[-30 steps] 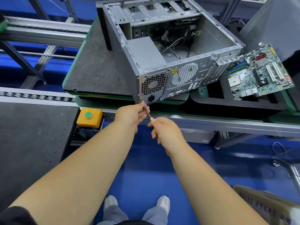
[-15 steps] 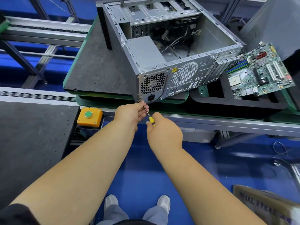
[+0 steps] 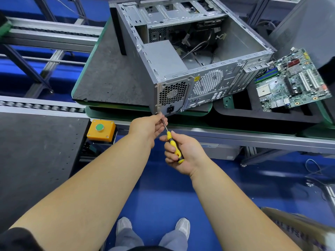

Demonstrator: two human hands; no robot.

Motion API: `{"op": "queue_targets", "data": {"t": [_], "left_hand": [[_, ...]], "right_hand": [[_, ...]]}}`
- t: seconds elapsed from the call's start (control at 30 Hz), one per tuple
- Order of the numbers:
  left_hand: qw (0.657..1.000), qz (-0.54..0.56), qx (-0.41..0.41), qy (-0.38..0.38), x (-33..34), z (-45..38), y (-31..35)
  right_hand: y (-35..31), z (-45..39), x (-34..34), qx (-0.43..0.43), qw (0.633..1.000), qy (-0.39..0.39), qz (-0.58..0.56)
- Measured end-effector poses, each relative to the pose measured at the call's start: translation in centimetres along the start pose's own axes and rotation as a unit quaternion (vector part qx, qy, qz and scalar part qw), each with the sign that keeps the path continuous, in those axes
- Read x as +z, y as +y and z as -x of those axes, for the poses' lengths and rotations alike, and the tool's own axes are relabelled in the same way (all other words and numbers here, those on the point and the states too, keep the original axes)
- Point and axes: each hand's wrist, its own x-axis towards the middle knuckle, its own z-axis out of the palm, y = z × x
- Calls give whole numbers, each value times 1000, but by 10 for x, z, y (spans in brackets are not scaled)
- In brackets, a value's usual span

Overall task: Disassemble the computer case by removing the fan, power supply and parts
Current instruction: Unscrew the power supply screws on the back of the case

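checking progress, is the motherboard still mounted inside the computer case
No, the motherboard lies outside the computer case, to its right.

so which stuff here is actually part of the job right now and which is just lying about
In the job:
- computer case
- power supply in its near corner
- screwdriver, right hand gripping the handle
- left hand steadying the shaft

Lying about:
- motherboard on the black tray
- orange button box
- cardboard box

The left hand [image 3: 147, 126] hides the screwdriver [image 3: 174, 144] tip; the cardboard box [image 3: 299, 230] is blurred and cut off.
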Motion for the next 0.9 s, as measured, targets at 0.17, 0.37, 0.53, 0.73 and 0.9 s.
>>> {"op": "queue_targets", "data": {"t": [0.17,0.37,0.53,0.73,0.9], "left_hand": [[1000,-12,0,-10,-1,1,1],[1000,-6,-6,4,2,3,0],[1000,-1,1,8,5,7,0],[1000,-26,-8,11,11,6,4],[1000,-21,-10,18,11,2,3]], "right_hand": [[1,1,7,-62,963,131,229],[1,8,10,-208,683,273,644],[6,5,14,-240,547,296,746],[7,3,14,-256,556,301,731],[-6,5,13,-145,847,185,477]]}}
